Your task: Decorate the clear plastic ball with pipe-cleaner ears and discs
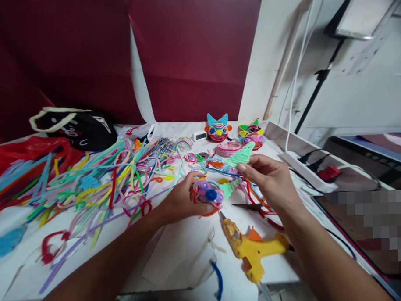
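Maroon sheets (197, 58) back the white worktable (280, 268). Your left hand (180, 199) grasps the pipe-cleaner face (206, 192), purple-eyed and blue-nosed, at the table's middle. Your right hand (270, 176) pinches a light-green pipe-cleaner piece (239, 158) between thumb and fingers, above and right of the face. Another green piece (230, 188) adjoins its right side. Nearby, the yellow hot-glue gun (252, 254) points its nozzle toward the face.

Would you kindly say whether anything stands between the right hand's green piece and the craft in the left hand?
Nothing visible blocks the gap between the upper green piece in the right hand and the craft in the left hand. A lower green piece shows at the craft's edge, below.
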Action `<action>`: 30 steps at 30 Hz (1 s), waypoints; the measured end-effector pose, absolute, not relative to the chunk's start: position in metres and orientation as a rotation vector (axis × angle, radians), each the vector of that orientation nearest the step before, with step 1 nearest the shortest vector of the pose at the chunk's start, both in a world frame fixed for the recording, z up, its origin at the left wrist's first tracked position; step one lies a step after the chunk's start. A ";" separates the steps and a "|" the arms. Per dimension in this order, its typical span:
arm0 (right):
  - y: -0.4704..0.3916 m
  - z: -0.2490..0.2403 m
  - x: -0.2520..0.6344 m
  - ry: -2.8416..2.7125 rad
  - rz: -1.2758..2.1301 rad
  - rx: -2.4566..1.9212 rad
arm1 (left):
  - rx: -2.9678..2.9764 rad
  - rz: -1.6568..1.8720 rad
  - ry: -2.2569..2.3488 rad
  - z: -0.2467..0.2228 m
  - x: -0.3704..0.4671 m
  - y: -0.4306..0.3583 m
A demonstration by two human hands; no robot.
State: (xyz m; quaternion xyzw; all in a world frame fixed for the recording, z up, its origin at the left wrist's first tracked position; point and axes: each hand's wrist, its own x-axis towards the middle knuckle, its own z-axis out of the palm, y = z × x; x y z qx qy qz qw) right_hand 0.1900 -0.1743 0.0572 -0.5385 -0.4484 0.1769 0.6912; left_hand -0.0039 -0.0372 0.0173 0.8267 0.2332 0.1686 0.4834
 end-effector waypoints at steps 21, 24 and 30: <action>-0.174 0.071 0.181 -1.683 -0.148 -1.422 | 2.157 0.933 0.493 0.003 0.007 -0.056; -0.169 0.080 0.181 -1.794 -0.204 -1.453 | 2.197 0.954 0.505 0.001 0.008 -0.058; -0.160 0.096 0.182 -1.945 -0.268 -1.511 | 2.244 0.983 0.580 -0.004 0.012 -0.059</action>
